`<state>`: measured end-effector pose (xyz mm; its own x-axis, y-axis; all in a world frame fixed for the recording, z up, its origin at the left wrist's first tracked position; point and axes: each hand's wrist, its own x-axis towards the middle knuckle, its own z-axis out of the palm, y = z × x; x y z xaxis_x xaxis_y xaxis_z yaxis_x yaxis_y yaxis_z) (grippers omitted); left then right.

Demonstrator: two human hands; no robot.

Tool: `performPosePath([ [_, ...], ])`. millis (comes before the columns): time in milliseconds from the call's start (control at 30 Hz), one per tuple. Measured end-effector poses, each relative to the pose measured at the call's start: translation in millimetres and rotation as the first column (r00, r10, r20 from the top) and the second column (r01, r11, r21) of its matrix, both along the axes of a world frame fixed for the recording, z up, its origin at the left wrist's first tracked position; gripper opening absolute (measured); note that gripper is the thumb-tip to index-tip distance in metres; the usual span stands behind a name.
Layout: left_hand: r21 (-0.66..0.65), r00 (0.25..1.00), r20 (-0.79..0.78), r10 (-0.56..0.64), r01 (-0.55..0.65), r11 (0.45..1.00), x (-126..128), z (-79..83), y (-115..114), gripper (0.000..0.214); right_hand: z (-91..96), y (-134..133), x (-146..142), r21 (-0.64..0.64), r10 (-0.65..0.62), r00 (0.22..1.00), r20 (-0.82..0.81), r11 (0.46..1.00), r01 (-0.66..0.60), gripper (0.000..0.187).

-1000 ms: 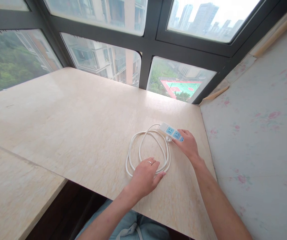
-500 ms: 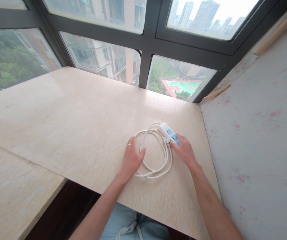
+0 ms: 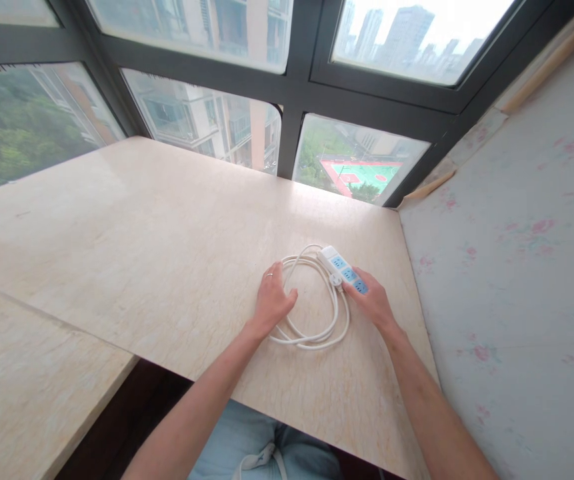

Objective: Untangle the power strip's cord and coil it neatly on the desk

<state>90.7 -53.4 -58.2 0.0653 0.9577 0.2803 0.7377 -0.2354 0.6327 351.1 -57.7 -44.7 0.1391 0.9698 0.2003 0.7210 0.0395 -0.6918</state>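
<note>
A white power strip (image 3: 339,265) with blue sockets lies on the beige marble-look tabletop (image 3: 167,253), its white cable (image 3: 317,333) coiled in loops beside it. My right hand (image 3: 373,301) rests on the near end of the strip, fingers closed over it. My left hand (image 3: 273,300), with a ring on one finger, lies on the left side of the coil, its fingers curled down over the cable.
Dark-framed windows (image 3: 287,93) run along the table's far edge. A floral-patterned wall (image 3: 517,267) bounds the right side. A second slab (image 3: 27,373) lies lower at the left, with a gap toward my lap.
My left hand moved from the near side of the coil to its left side and pushed the loops inward, so the coil is tighter. My right hand stayed on the strip.
</note>
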Motion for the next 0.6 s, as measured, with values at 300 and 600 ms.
performPosePath([
  [300,-0.045,0.988,0.04,-0.151,0.153,0.987,-6,0.7,17,0.067,8.7,-5,-2,0.21,-0.083,0.996,0.026,0.975,0.076,0.052],
  [600,-0.016,0.966,-0.253,-0.051,0.048,0.999,-8,19.3,11,0.062,28.6,-66,-21,-0.251,-0.18,0.968,0.174,0.943,0.22,0.05],
])
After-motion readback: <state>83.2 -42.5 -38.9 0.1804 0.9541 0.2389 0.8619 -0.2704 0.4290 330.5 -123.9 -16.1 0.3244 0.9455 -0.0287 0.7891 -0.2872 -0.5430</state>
